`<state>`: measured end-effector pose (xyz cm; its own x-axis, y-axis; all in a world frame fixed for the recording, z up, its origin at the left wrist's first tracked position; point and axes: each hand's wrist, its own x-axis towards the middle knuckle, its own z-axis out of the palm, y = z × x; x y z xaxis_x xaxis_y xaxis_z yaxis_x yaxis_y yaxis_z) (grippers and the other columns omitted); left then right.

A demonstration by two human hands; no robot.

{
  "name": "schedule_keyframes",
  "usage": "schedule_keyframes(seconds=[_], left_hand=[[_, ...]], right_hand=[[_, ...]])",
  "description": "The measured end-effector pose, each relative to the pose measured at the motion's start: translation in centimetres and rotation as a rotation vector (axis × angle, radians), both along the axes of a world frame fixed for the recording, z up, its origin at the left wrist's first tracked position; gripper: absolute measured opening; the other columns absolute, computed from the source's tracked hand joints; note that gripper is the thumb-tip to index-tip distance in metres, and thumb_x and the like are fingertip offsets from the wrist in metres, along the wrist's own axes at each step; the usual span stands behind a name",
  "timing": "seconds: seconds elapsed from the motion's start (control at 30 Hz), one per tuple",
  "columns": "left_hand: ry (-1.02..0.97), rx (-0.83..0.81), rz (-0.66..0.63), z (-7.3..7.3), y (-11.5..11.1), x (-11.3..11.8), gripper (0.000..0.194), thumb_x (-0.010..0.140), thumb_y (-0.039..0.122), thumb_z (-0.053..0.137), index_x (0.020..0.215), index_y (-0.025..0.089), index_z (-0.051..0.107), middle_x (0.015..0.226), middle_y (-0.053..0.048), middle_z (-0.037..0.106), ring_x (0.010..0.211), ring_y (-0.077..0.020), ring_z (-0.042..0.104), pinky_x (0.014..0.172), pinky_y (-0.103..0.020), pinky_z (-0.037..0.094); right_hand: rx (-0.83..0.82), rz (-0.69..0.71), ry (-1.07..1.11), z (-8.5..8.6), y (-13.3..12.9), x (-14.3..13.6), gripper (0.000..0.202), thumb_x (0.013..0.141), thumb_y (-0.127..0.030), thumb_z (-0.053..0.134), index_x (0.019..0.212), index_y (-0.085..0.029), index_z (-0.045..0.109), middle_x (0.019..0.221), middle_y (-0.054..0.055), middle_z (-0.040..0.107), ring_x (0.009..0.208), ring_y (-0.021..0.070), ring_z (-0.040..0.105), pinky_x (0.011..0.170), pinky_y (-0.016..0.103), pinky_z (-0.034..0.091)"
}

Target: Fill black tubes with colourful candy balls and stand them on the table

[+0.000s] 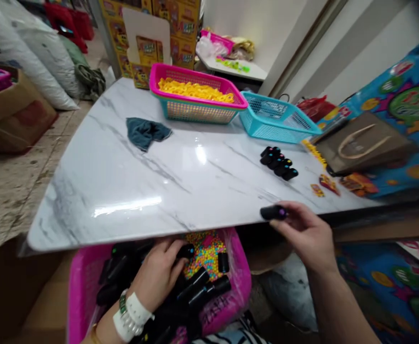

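Note:
My right hand point(309, 236) pinches a small black cylinder point(269, 212) with a purple spot on its end, held at the table's front edge. Lower down, my left hand point(161, 270) reaches into a pink basket point(243, 272), its fingers closed on another black cylinder point(185, 251) with a blue spot. Many more black cylinders point(195, 282) lie loose in the basket, beside small multicoloured beads point(207, 251). On the white marbled table point(188, 172), a group of black cylinders point(279, 163) with coloured end spots lies in rows, beyond my right hand.
A pink basket of yellow pieces point(198, 91) sits in a teal one at the back, beside a blue basket point(277, 126). A dark cloth point(145, 133) lies at left. Small colourful packets point(327, 184) and a brown paper bag point(363, 143) stand at right. Printed boxes point(181, 38) are stacked behind.

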<state>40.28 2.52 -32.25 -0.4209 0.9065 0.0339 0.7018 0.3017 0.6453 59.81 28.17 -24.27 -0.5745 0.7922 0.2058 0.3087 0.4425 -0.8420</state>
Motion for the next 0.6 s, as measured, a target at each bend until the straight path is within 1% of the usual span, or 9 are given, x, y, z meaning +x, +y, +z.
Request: schedule_keyframes(seconds=[0.07, 0.13, 0.23, 0.33, 0.4, 0.43, 0.5, 0.53, 0.6], left_hand=[[-0.001, 0.020, -0.012, -0.3, 0.2, 0.0, 0.026, 0.089, 0.019, 0.050, 0.114, 0.023, 0.056, 0.118, -0.010, 0.061, 0.106, -0.0254, 0.063, 0.092, -0.045, 0.054], [-0.010, 0.051, -0.025, -0.5, 0.4, 0.1, 0.026, 0.089, 0.020, 0.049, 0.115, 0.023, 0.056, 0.116, -0.009, 0.063, 0.105, -0.0242, 0.064, 0.091, -0.043, 0.055], [-0.003, 0.092, -0.027, -0.6, 0.7, 0.2, 0.026, 0.090, 0.022, 0.050, 0.115, 0.022, 0.056, 0.112, -0.008, 0.066, 0.103, -0.0231, 0.066, 0.089, -0.040, 0.057], [0.005, 0.119, -0.006, -0.5, 0.9, 0.2, 0.025, 0.089, 0.023, 0.051, 0.113, 0.019, 0.058, 0.110, -0.009, 0.067, 0.101, -0.0229, 0.067, 0.088, -0.038, 0.057], [-0.010, 0.140, 0.014, -0.2, 0.9, 0.2, 0.024, 0.089, 0.023, 0.052, 0.111, 0.018, 0.059, 0.107, -0.009, 0.068, 0.098, -0.0223, 0.067, 0.086, -0.038, 0.057], [-0.026, 0.149, 0.023, 0.0, 0.9, 0.3, 0.023, 0.089, 0.023, 0.053, 0.110, 0.018, 0.059, 0.105, -0.009, 0.068, 0.096, -0.0217, 0.067, 0.085, -0.037, 0.057], [-0.073, 0.166, 0.039, 0.6, 0.8, 0.3, 0.022, 0.088, 0.024, 0.057, 0.108, 0.017, 0.060, 0.101, -0.007, 0.069, 0.092, -0.0202, 0.067, 0.082, -0.036, 0.056], [-0.104, 0.173, 0.046, 0.9, 0.8, 0.4, 0.022, 0.086, 0.025, 0.060, 0.107, 0.017, 0.061, 0.100, -0.007, 0.069, 0.091, -0.0195, 0.066, 0.082, -0.035, 0.056], [-0.175, 0.186, 0.057, 1.5, 0.9, 0.5, 0.024, 0.084, 0.024, 0.064, 0.107, 0.018, 0.062, 0.100, -0.005, 0.070, 0.092, -0.0179, 0.065, 0.084, -0.033, 0.054]], right_hand=[[0.113, -0.284, -0.080, -0.5, 4.0, 0.6, 0.045, 0.066, -0.042, 0.078, 0.102, -0.017, 0.067, 0.082, 0.004, 0.070, 0.065, 0.0156, 0.062, 0.064, 0.029, 0.053], [0.153, -0.414, -0.176, -1.6, 7.6, 0.2, 0.049, 0.062, -0.049, 0.077, 0.095, -0.015, 0.069, 0.073, 0.004, 0.069, 0.062, 0.0176, 0.062, 0.064, 0.031, 0.052], [0.276, -0.496, -0.315, -2.8, 11.5, -1.6, 0.042, 0.061, -0.055, 0.073, 0.077, -0.016, 0.069, 0.068, 0.006, 0.069, 0.066, 0.0218, 0.063, 0.069, 0.034, 0.048], [0.432, -0.497, -0.454, -2.5, 12.9, -3.0, 0.037, 0.066, -0.056, 0.069, 0.060, -0.019, 0.064, 0.062, 0.006, 0.067, 0.065, 0.0227, 0.060, 0.069, 0.034, 0.044], [0.516, -0.477, -0.478, -1.9, 11.7, -3.1, 0.038, 0.071, -0.054, 0.066, 0.057, -0.020, 0.061, 0.058, 0.005, 0.063, 0.060, 0.0208, 0.057, 0.066, 0.033, 0.042], [0.560, -0.458, -0.452, -1.6, 10.3, -2.9, 0.038, 0.074, -0.054, 0.064, 0.058, -0.019, 0.061, 0.056, 0.003, 0.061, 0.058, 0.0194, 0.055, 0.064, 0.032, 0.041], [0.592, -0.349, -0.342, -1.4, 5.9, -2.5, 0.037, 0.080, -0.051, 0.062, 0.061, -0.019, 0.062, 0.056, 0.001, 0.060, 0.056, 0.0163, 0.054, 0.061, 0.030, 0.041], [0.556, -0.251, -0.280, -1.4, 3.1, -2.3, 0.034, 0.082, -0.048, 0.062, 0.065, -0.019, 0.063, 0.057, 0.001, 0.060, 0.055, 0.0151, 0.054, 0.060, 0.029, 0.042], [0.314, 0.136, -0.221, -1.7, -2.8, -2.4, 0.021, 0.085, -0.041, 0.062, 0.080, -0.021, 0.068, 0.071, 0.002, 0.068, 0.060, 0.0146, 0.060, 0.060, 0.026, 0.048]])
